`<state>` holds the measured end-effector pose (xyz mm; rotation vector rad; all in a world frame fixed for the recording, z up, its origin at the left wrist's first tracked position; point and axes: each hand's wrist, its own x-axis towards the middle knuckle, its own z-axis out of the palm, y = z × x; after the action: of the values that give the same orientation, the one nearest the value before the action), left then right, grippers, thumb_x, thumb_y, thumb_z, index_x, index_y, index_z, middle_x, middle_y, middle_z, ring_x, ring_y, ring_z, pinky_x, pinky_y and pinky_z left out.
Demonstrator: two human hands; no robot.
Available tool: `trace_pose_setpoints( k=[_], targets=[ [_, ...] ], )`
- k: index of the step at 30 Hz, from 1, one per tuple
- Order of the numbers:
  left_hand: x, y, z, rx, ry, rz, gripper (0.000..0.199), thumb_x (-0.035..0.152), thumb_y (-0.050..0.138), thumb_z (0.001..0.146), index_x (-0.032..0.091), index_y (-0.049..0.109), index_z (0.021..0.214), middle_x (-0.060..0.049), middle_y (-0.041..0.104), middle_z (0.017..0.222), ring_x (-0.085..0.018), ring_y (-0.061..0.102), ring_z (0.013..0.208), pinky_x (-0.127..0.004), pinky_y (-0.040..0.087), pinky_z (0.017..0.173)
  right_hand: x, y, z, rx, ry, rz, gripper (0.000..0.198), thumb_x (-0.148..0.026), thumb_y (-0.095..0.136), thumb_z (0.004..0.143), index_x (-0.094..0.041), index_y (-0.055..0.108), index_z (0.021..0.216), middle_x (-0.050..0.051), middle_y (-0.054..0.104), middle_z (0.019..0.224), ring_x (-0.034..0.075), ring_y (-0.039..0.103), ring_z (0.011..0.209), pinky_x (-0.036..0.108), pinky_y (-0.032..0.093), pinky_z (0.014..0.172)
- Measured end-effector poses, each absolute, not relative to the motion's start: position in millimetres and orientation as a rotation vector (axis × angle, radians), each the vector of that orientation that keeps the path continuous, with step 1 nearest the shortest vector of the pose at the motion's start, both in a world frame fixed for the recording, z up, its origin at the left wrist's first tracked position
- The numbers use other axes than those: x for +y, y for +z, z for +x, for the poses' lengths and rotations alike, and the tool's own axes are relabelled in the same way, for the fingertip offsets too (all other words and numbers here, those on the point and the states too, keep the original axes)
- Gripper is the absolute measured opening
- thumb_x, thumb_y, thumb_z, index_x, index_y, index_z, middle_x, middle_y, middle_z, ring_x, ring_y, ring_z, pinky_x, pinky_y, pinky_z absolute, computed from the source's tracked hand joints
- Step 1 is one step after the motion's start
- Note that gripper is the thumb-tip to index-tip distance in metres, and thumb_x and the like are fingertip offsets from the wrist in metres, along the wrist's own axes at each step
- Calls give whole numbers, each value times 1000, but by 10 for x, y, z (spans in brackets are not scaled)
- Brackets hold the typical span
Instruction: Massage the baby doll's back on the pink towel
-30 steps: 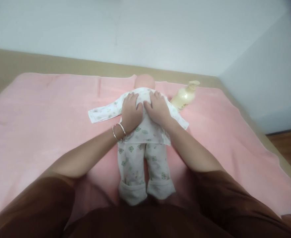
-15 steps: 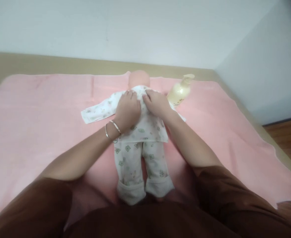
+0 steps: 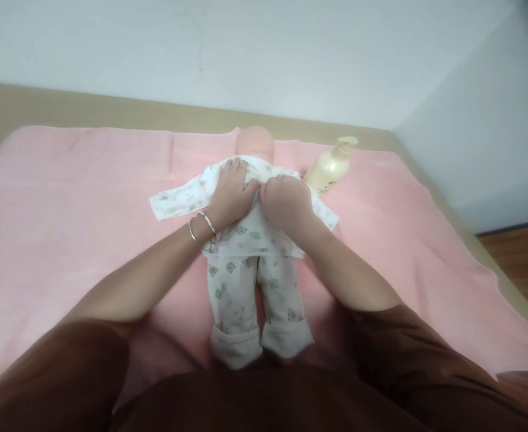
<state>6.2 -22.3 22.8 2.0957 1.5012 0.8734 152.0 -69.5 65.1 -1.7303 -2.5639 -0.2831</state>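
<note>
A big pink blanket (image 3: 88,180) is spread out. A doll (image 3: 255,142) lies on it, in a white shirt (image 3: 255,237) and pants (image 3: 234,294). The left hand (image 3: 233,193) lies open on the shirt. The right hand (image 3: 286,201) is curled there; I can't tell if it pinches cloth. A yellow bottle (image 3: 329,171) is beside one sleeve.

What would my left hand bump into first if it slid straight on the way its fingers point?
Lying on the patterned shirt, your left hand would probably meet the doll's head first, just beyond the shirt's top edge, though depth is unclear in this view.
</note>
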Motion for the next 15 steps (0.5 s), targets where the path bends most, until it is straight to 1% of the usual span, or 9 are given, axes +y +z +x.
trace_pose_setpoints(
  k=[3, 5, 7, 11, 15],
  targets=[
    [-223, 135, 70, 1485, 973, 2075, 56, 37, 46, 96, 7, 54, 142, -22, 46, 161, -36, 34, 158, -54, 18, 137, -597, 609, 1537, -2450, -245, -1760, 48, -21, 27, 103, -12, 73, 91, 20, 74, 95, 31, 69, 91, 42, 51, 77],
    [-219, 78, 73, 1468, 1038, 2077, 56, 39, 47, 97, 9, 54, 144, -20, 47, 161, -34, 35, 158, -53, 19, 137, -518, 576, 1554, -2330, -187, -1812, 51, -29, 27, 106, -11, 73, 95, 19, 74, 100, 31, 70, 96, 42, 53, 81],
    [-213, 43, 72, 1470, 1066, 2078, 56, 39, 46, 97, 10, 54, 144, -20, 48, 160, -34, 37, 157, -53, 20, 137, -459, 547, 1566, -2271, -121, -1825, 51, -33, 28, 106, -9, 72, 102, 19, 74, 106, 31, 69, 103, 42, 54, 88],
    [-237, 39, 91, 1523, 1039, 2134, 57, 38, 42, 99, 7, 52, 146, -22, 49, 159, -35, 38, 156, -57, 23, 136, -397, 504, 1576, -2238, -27, -1759, 45, -28, 31, 104, -7, 69, 111, 21, 72, 119, 31, 65, 119, 42, 51, 104],
    [-350, 68, 153, 1590, 1005, 2251, 54, 32, 36, 100, 5, 52, 144, -23, 50, 157, -37, 40, 154, -59, 28, 133, -312, 474, 1612, -2242, 96, -1686, 45, -26, 31, 103, -4, 64, 124, 24, 66, 137, 34, 59, 133, 48, 45, 116]
  ],
)
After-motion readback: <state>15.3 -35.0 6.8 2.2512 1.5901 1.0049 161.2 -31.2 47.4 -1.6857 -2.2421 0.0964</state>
